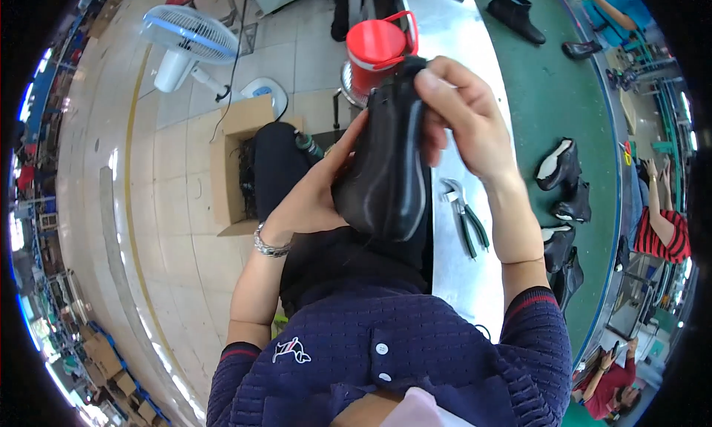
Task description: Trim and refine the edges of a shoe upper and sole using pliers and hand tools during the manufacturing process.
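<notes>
A glossy black leather boot is held up in front of my lap, its rounded end toward me. Wrapped round the boot's left side is my left hand, with a metal band on that wrist. My right hand pinches the far upper end of the boot between thumb and fingers. Just below that hand, pliers with dark green handles lie on the metal bench.
A red lidded jug stands beyond the boot. On the left are a white fan and an open cardboard box. Several black boots sit on the green surface at right, where other people are at work.
</notes>
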Demonstrator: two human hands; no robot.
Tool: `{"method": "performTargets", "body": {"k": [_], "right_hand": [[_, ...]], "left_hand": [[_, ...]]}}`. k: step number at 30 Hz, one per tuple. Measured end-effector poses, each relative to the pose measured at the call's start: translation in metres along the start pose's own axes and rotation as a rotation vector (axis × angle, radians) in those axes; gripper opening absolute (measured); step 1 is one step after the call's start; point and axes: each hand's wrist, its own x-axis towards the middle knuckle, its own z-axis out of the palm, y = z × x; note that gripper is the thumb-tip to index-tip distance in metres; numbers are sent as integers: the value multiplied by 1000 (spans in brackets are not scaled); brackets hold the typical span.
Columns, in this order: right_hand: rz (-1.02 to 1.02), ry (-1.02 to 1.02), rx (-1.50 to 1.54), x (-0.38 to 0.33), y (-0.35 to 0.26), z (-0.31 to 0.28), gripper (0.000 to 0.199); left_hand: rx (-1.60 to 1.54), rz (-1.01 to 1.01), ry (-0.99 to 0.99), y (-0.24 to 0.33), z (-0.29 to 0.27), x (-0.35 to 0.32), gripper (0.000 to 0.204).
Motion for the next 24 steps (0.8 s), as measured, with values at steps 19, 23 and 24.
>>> {"method": "performTargets", "body": {"k": [19,23,24], "right_hand": [[341,523,-1523,-157,174,-62,50],[470,483,-1332,-162,177,-62,50],[457,505,-1299,-160,174,-60,44]], "left_hand": [[-352,-355,644,-87,-47,-116,93],[-591,-410,930,-82,-68,-131,46],[-594,-412,929,-81,-72,-130,46]]}}
